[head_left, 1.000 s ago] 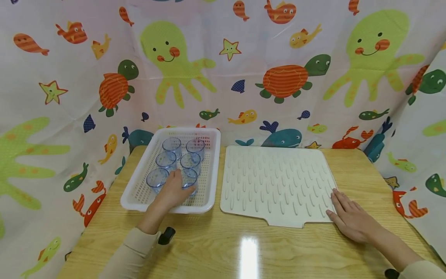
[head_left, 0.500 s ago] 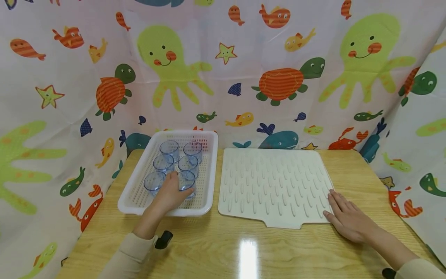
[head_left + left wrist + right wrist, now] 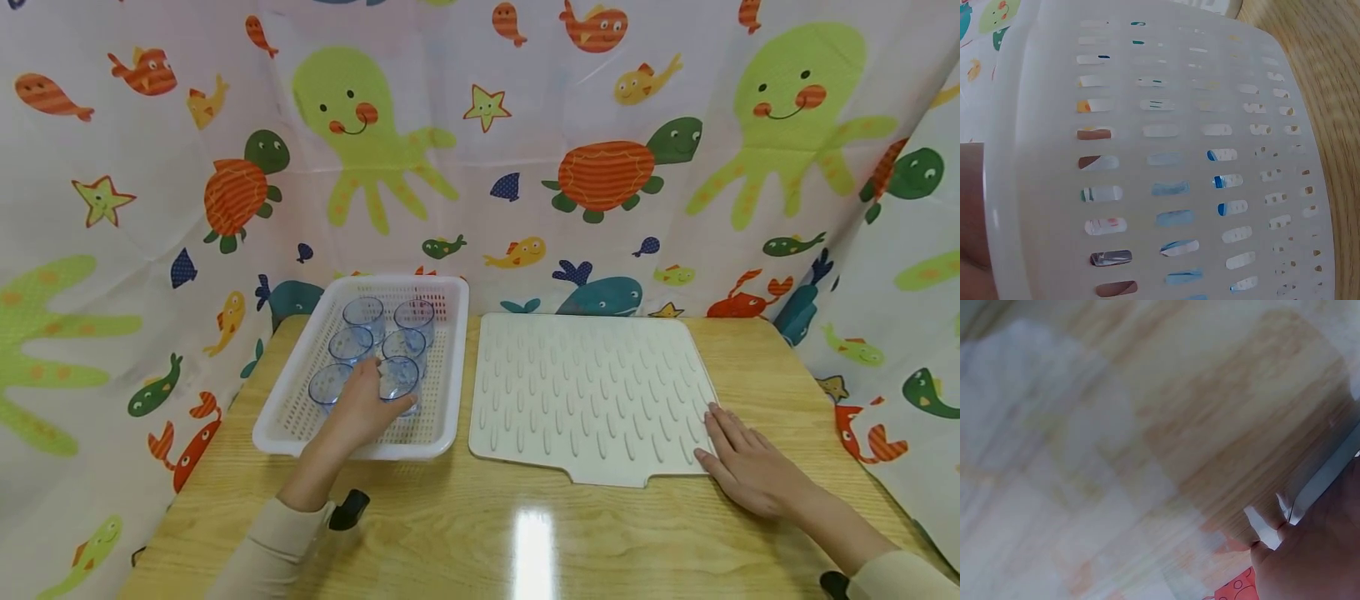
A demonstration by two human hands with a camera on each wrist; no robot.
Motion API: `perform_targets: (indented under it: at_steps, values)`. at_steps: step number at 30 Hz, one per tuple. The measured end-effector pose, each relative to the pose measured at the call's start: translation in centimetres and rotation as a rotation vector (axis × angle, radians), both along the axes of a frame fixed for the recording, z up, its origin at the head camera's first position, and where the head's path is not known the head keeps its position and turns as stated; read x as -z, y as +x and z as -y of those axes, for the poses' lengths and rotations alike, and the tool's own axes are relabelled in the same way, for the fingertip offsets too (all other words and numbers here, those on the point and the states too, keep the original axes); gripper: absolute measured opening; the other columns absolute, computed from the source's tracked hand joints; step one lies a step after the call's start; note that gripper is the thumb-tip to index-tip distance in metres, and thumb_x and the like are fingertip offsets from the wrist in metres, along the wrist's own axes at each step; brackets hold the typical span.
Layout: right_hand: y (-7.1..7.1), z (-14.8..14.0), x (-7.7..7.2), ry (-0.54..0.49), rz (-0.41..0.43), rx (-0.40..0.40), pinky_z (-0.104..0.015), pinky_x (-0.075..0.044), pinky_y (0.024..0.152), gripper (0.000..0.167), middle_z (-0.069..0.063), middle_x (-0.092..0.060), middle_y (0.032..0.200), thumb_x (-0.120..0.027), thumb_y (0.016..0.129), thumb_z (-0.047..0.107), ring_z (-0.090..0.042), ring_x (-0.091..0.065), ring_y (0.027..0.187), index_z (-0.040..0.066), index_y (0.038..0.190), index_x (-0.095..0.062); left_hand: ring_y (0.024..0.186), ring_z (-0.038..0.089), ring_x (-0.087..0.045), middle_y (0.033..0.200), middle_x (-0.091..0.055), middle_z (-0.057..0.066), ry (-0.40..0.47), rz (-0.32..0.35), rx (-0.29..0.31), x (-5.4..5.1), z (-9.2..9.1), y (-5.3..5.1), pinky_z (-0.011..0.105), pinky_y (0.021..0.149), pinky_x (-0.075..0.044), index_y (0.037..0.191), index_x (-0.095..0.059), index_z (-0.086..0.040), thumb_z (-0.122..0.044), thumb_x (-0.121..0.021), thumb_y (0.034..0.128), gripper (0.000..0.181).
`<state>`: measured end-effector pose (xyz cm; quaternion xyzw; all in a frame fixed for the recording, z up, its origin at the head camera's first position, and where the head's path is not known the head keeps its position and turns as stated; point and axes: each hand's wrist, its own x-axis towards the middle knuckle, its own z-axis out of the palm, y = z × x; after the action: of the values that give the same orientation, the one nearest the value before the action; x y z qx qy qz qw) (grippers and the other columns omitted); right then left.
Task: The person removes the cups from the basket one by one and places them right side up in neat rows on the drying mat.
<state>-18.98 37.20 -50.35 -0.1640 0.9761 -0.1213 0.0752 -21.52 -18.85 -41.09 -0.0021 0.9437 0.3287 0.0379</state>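
In the head view a white plastic basket [image 3: 447,400] holds several clear blue glasses, set in two columns. My left hand [image 3: 365,408] reaches over the basket's front rim and grips the front right glass [image 3: 400,379], fingers on its left side and thumb at its near right. The front left glass [image 3: 328,383] stands beside that hand, partly covered by it. My right hand [image 3: 753,467] lies with straight fingers at the right edge of a cream ridged drying board [image 3: 592,392], fingertips touching it. In the left wrist view the basket wall [image 3: 1041,187] hides the glasses.
A wooden table [image 3: 442,533] bears the basket and the board, which lie side by side with a narrow gap. A sea-animal printed curtain [image 3: 495,183] stands behind and along both sides.
The front right glass sits slightly higher against the other glasses, with my left hand gripping it. My right hand stays at the board's edge. The head view shifts a little.
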Motion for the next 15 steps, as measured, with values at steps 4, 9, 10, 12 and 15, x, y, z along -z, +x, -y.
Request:
perform_targets:
  at_steps: [4,9,10,12,15]
  values:
    - [0.4,-0.2,0.2,0.001,-0.004,0.009,-0.072,-0.018,0.114,0.079,-0.034,-0.013,0.164,-0.039,0.11,0.047,-0.053,-0.012,0.151,-0.013,0.157,-0.018,0.142,0.051,-0.034,0.154,-0.032,0.034,0.007,0.0,0.003,0.0,0.0,-0.1,0.064,0.113,-0.035,0.153,-0.021,0.013,-0.036,-0.072,0.0957,0.091]
    - [0.9,-0.5,0.6,0.008,-0.008,0.022,-0.072,-0.018,0.114,0.078,-0.034,-0.014,0.164,-0.038,0.11,0.047,-0.053,-0.014,0.15,-0.013,0.157,-0.019,0.141,0.05,-0.037,0.152,-0.035,0.033,0.002,-0.008,0.008,-0.1,-0.3,-0.2,0.064,0.112,-0.037,0.151,-0.025,0.012,-0.038,-0.073,0.0948,0.089]
    - [0.9,-0.5,0.6,0.015,-0.01,0.024,-0.072,-0.019,0.114,0.078,-0.034,-0.014,0.164,-0.038,0.11,0.047,-0.053,-0.014,0.15,-0.013,0.157,-0.02,0.141,0.05,-0.037,0.152,-0.035,0.033,0.004,-0.01,0.011,-0.2,-0.3,-0.2,0.064,0.112,-0.037,0.152,-0.024,0.012,-0.038,-0.072,0.0948,0.09]
    - [0.8,-0.4,0.5,0.03,-0.028,0.019,-0.072,-0.02,0.114,0.077,-0.035,-0.016,0.163,-0.038,0.11,0.046,-0.053,-0.015,0.15,-0.013,0.156,-0.02,0.141,0.05,-0.038,0.152,-0.035,0.033,0.01,-0.011,0.013,-0.5,-0.3,-0.2,0.064,0.111,-0.038,0.153,-0.023,0.012,-0.039,-0.072,0.0951,0.091]
    - [0.2,0.1,0.2,0.049,-0.055,0.0,-0.071,-0.022,0.114,0.077,-0.034,-0.017,0.163,-0.038,0.11,0.046,-0.052,-0.017,0.15,-0.013,0.156,-0.021,0.139,0.05,-0.04,0.151,-0.036,0.033,0.013,-0.015,-0.001,-1.1,0.1,0.1,0.064,0.11,-0.039,0.154,-0.022,0.012,-0.039,-0.072,0.0957,0.092]
